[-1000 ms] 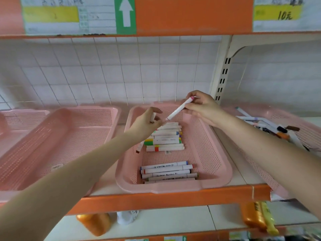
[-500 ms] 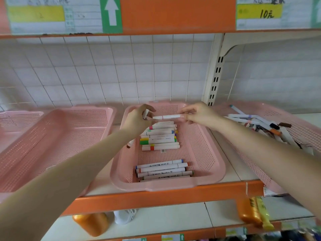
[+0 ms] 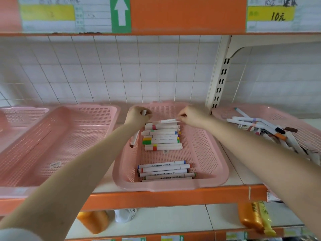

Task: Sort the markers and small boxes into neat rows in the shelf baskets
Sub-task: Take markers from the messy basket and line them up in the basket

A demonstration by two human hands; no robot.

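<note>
**Marker going down at the far row**

Along the orange-edged shelf (image 3: 173,197), pink baskets side by side: left basket (image 3: 69,136), middle basket (image 3: 208,153), and right basket (image 3: 278,115) holding a loose heap of markers (image 3: 260,126). Inside the middle basket, a far row (image 3: 161,136) and a near row (image 3: 165,171), well apart. Right hand (image 3: 191,115) pinching the end of a white marker (image 3: 167,121) at the back of the far row. Left hand (image 3: 139,116) curled round a brown-tipped marker (image 3: 134,140) at that row's left end.

White markers (image 3: 162,141) lie in two crosswise rows in the middle pink basket (image 3: 224,173); a jumbled heap (image 3: 271,129) in the right basket (image 3: 278,115).
</note>
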